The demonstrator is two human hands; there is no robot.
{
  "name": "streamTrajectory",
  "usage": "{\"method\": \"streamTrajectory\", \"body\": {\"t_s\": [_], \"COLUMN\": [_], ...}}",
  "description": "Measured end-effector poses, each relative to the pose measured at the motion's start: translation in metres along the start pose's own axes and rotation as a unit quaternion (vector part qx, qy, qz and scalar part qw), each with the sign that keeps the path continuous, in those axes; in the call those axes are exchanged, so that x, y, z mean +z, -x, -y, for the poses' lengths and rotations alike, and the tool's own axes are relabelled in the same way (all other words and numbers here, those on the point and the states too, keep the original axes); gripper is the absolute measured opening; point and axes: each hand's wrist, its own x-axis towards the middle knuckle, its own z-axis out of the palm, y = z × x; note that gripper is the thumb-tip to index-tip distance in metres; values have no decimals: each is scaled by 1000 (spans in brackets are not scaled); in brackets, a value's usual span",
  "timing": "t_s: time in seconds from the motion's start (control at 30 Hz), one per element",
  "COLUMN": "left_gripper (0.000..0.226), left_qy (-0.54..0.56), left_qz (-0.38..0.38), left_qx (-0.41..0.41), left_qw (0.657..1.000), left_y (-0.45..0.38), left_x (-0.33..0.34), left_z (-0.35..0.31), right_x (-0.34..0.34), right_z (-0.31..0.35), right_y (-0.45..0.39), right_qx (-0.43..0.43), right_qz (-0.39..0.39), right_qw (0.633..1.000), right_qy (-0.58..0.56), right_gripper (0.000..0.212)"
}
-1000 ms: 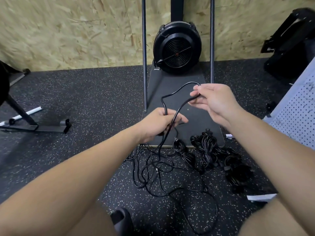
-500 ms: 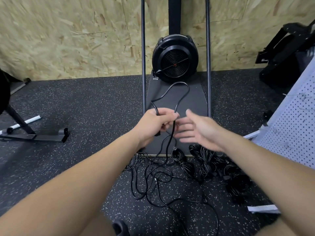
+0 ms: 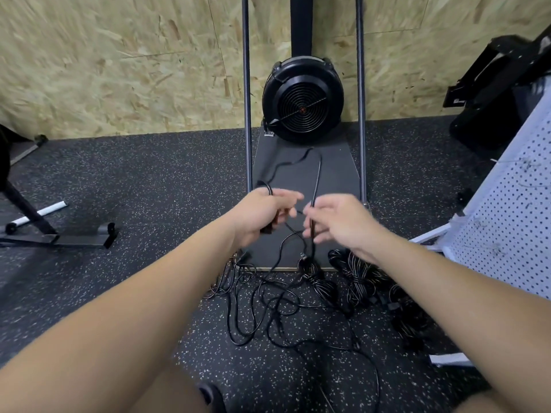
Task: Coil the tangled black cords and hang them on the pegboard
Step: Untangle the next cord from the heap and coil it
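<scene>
Above the dark platform (image 3: 334, 174), left hand (image 3: 262, 211) grips a black cord (image 3: 318, 171), fingers curled round it. Right hand (image 3: 337, 222) pinches the same cord's upright run, though blur makes that grip uncertain. Tangled cords (image 3: 268, 308) lie on the floor (image 3: 149, 189); coiled bundles (image 3: 360, 275) beside them. Pegboard (image 3: 512, 222) stands far right.

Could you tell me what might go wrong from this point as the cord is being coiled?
1. The cord trails from the left hand and right hand into the loose tangle on the floor; pulling more in could tighten a knot.
2. That tangle lies against the coiled bundles, so a tug may drag or undo them.
3. The loop above the hands looks loose and could slip, spoiling the coil.
</scene>
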Motion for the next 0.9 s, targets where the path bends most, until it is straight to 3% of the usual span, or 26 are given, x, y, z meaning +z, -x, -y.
{"method": "streamTrajectory", "body": {"t_s": [0.1,0.23,0.4,0.5,0.6,0.77,0.83,0.9], "left_gripper": [25,22,19,20,25,21,20,21], "left_qy": [-81,-116,-158,-119,-71,5,13,8], "left_qz": [63,121,34,-15,-37,-71,-75,-78], "left_qx": [-33,-40,47,78,92,107,112,106], "left_qw": [994,985,986,990,993,992,991,991], "left_y": [10,24,21,13,6,-7,-11,-15], "left_x": [8,28,38,34,30,27,24,21], "left_z": [17,30,34,25,11,-10,-13,-12], "right_x": [-17,-29,-29,-25,-17,0,6,8], "right_z": [15,25,18,7,-7,-31,-36,-39], "right_y": [-7,-13,-22,-20,-13,-1,4,6], "right_qx": [-40,-48,-23,2,26,97,101,97], "right_qz": [-69,-97,-78,-76,0,245,289,275], "right_qw": [994,983,984,997,992,955,940,944], "right_qy": [-73,-147,-156,-6,122,135,152,157], "right_gripper": [19,23,25,23,30,35,29,20]}}
